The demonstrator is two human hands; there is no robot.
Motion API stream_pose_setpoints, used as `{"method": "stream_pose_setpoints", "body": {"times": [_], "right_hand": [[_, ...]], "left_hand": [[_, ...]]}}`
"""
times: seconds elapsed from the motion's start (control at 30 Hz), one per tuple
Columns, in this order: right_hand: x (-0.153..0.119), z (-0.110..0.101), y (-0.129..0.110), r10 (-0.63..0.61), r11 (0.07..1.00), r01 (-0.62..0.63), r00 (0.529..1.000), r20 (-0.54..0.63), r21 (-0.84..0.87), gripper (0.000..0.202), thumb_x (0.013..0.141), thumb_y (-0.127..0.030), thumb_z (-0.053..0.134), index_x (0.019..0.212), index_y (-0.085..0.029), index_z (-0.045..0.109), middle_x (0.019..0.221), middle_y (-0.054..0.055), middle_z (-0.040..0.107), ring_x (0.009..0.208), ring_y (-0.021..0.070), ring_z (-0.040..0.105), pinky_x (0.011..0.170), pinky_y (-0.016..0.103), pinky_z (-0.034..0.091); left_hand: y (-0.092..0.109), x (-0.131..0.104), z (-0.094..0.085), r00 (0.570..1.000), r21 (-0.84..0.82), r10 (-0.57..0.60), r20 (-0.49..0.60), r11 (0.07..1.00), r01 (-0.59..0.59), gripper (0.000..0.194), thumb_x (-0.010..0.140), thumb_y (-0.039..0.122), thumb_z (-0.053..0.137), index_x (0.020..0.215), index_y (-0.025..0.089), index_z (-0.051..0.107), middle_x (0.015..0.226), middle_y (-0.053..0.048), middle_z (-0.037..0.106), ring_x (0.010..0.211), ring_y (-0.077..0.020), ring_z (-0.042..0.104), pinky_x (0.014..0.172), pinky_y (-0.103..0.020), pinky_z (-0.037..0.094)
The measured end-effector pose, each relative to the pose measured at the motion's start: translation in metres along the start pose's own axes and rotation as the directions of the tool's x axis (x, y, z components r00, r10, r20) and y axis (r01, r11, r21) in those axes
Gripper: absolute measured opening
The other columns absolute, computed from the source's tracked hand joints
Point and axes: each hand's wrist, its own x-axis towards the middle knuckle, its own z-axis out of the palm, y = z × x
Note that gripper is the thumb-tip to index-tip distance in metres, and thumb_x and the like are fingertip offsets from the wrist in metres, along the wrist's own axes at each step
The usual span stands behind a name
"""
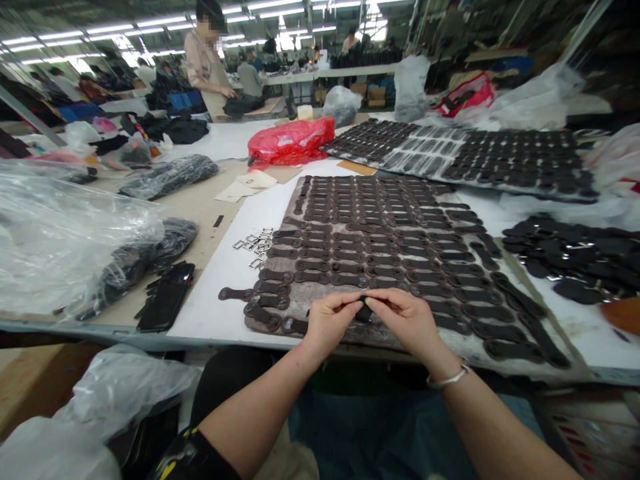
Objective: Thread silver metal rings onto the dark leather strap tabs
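Observation:
Both my hands meet over the near edge of a grey board [320,292] covered with rows of dark bone-shaped strap pieces [347,255]. Between the fingertips of my left hand [333,318] and my right hand [403,319] is one small dark strap piece [365,311], pinched from both sides. It looks folded, though the fingers cover much of it. A bracelet circles my right wrist. Left of the board lies a loose pile of small metal rectangular rings [257,243]. A single strap piece [235,293] juts past the board's left edge.
A black phone [167,297] and plastic-wrapped bundles [170,177] lie to the left. Behind the board are a red plastic bag [290,141] and a second board of dark pieces [465,157]. Dark pieces with metal rings [575,253] are heaped at right. A person [207,63] stands farther back.

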Motion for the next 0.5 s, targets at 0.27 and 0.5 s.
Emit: {"method": "stream_pose_setpoints", "body": {"times": [0.27, 0.5], "right_hand": [[0.0004, -0.0010, 0.0026, 0.017, 1.000, -0.015, 0.998, 0.066, -0.028, 0.015, 0.082, -0.031, 0.060, 0.085, -0.022, 0.072, 0.084, 0.004, 0.071, 0.079, 0.0203, 0.065, 0.072, 0.033, 0.053], [0.0004, -0.0020, -0.0034, -0.004, 0.998, 0.006, 1.000, 0.027, -0.067, 0.013, 0.081, -0.028, 0.060, 0.084, -0.022, 0.072, 0.079, 0.003, 0.069, 0.075, 0.0191, 0.064, 0.069, 0.030, 0.050]], "left_hand": [[-0.0034, 0.0011, -0.0015, 0.997, 0.047, 0.074, 0.022, 0.996, -0.075, 0.012, 0.068, 0.019, 0.070, 0.079, 0.020, 0.075, 0.080, -0.006, 0.073, 0.077, -0.0188, 0.065, 0.075, -0.030, 0.051], [-0.0012, 0.0026, -0.0009, 0.995, -0.055, -0.082, 0.064, 0.995, 0.085, 0.016, 0.069, 0.021, 0.068, 0.084, 0.017, 0.074, 0.086, -0.007, 0.073, 0.082, -0.0203, 0.066, 0.081, -0.033, 0.050]]}}
